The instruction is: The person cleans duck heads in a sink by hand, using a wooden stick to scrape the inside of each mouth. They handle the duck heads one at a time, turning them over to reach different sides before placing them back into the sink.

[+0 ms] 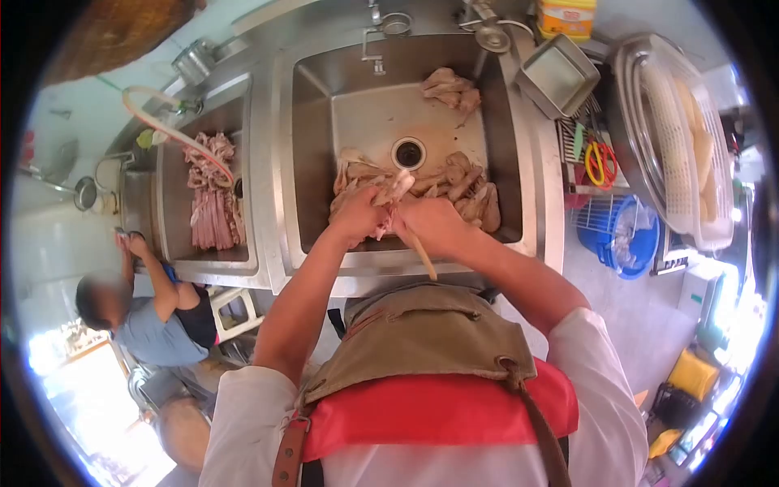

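Note:
Over the front edge of the large steel sink (312, 130), my left hand (359, 217) is closed around a pale piece of poultry (395, 188). Close against it, my right hand (436, 225) is wrapped around a tool with a slim wooden handle (423, 258). The handle sticks out toward my body, and the tool's working end is hidden by my hands and the meat. Beneath and beyond my hands lies a heap of poultry pieces (464, 177) along the sink's near side. A smaller pile of poultry (451, 89) rests at the far right corner.
A drain (408, 152) opens mid-sink. The left sink (180, 174) holds strips of meat (213, 215). At right are a metal tin (558, 77), red-handled scissors (600, 165), a white perforated basket (677, 146) and a blue bin (641, 235). Another person (162, 312) sits at left.

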The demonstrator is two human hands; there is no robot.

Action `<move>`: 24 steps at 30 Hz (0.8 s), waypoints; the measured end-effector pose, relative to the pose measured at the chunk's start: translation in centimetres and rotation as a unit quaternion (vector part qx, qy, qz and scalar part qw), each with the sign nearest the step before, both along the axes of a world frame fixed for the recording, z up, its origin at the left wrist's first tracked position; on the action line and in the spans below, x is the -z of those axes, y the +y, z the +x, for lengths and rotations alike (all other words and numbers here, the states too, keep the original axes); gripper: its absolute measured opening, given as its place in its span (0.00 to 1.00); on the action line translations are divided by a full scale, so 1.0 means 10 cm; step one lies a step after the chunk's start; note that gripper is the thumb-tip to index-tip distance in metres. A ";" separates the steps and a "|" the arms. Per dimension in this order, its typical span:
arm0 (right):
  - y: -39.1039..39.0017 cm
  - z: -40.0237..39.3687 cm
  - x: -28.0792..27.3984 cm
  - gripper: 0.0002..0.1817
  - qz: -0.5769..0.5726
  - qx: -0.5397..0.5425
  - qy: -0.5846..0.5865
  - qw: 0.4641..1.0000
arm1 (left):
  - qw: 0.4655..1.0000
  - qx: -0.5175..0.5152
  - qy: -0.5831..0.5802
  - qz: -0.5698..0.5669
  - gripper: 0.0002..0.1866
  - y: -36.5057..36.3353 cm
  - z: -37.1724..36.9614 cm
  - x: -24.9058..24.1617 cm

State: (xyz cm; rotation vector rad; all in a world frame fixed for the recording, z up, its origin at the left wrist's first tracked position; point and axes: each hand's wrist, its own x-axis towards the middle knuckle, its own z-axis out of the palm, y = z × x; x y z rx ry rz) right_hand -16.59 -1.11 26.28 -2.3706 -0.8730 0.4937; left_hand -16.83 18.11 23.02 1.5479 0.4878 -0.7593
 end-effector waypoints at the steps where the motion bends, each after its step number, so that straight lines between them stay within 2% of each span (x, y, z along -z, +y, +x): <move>1: 0.04 0.00 0.03 0.12 0.034 -0.008 -0.003 0.999 | 1.000 -0.009 0.012 0.018 0.13 0.01 -0.02 0.00; 3: -0.02 0.00 0.10 0.14 0.102 -0.024 -0.002 0.994 | 0.999 0.023 0.022 0.026 0.18 -0.01 -0.08 0.13; 4: -0.06 0.07 0.19 0.15 0.001 -0.041 0.024 0.999 | 0.999 0.033 0.015 0.038 0.21 0.05 -0.03 0.25; 5: -0.06 0.17 0.31 0.17 -0.088 -0.072 0.036 0.993 | 0.985 0.140 -0.060 0.085 0.23 0.03 -0.04 0.40; 6: -0.04 0.18 0.17 0.20 -0.121 -0.045 0.086 0.988 | 0.949 0.239 -0.147 0.145 0.26 0.00 -0.08 0.53; 7: -0.02 0.16 0.49 0.21 -0.120 -0.072 0.063 0.988 | 0.898 0.311 -0.233 0.204 0.30 -0.05 -0.12 0.66; 8: -0.04 0.12 0.66 0.21 -0.070 -0.054 0.050 0.995 | 0.914 0.330 -0.117 0.206 0.30 -0.08 0.11 0.44; 9: -0.05 0.05 0.60 0.19 0.038 0.007 0.038 0.999 | 0.897 0.363 -0.125 0.221 0.27 0.01 0.20 0.66; 10: -0.04 0.01 0.55 0.18 0.113 0.099 0.168 0.974 | 0.904 0.296 -0.101 0.291 0.25 0.22 0.18 0.71; 12: -0.10 0.02 0.49 0.17 0.082 0.146 0.273 0.947 | 0.898 0.181 -0.072 0.395 0.22 0.39 0.28 0.82; 13: -0.15 0.04 0.56 0.17 0.097 0.151 0.300 0.937 | 0.779 0.219 -0.165 0.563 0.21 0.58 0.22 1.38; 15: -0.44 -0.07 0.65 0.17 0.099 0.212 0.340 0.911 | 0.838 0.135 -0.127 0.513 0.19 0.79 0.46 1.61; 16: -0.40 -0.02 0.40 0.17 0.051 0.237 0.344 0.907 | 0.834 0.117 -0.167 0.512 0.21 0.85 0.46 1.67; 17: -0.59 -0.09 0.60 0.15 0.065 0.207 0.319 0.923 | 0.855 0.111 -0.150 0.484 0.26 0.85 0.50 1.35; 18: -0.57 -0.04 0.42 0.12 0.072 0.250 0.358 0.897 | 0.869 0.165 -0.180 0.432 0.29 0.91 0.53 1.49; 19: -0.61 -0.02 0.43 0.10 0.060 0.219 0.285 0.931 | 0.880 0.215 -0.205 0.371 0.32 0.96 0.55 1.63; 20: -0.64 -0.05 0.48 0.11 0.070 0.249 0.276 0.926 | 0.877 0.237 -0.100 0.406 0.31 1.12 0.52 2.07; 22: -0.70 0.05 0.52 0.14 0.102 0.309 0.294 0.899 | 0.812 0.377 0.021 0.445 0.27 0.96 0.95 2.33; 23: -0.69 0.08 0.44 0.15 0.112 0.347 0.324 0.873 | 0.753 0.494 0.036 0.433 0.25 0.90 1.30 2.10; 24: -0.67 0.10 0.37 0.16 0.124 0.381 0.356 0.844 | 0.756 0.485 -0.005 0.440 0.22 0.70 1.59 2.16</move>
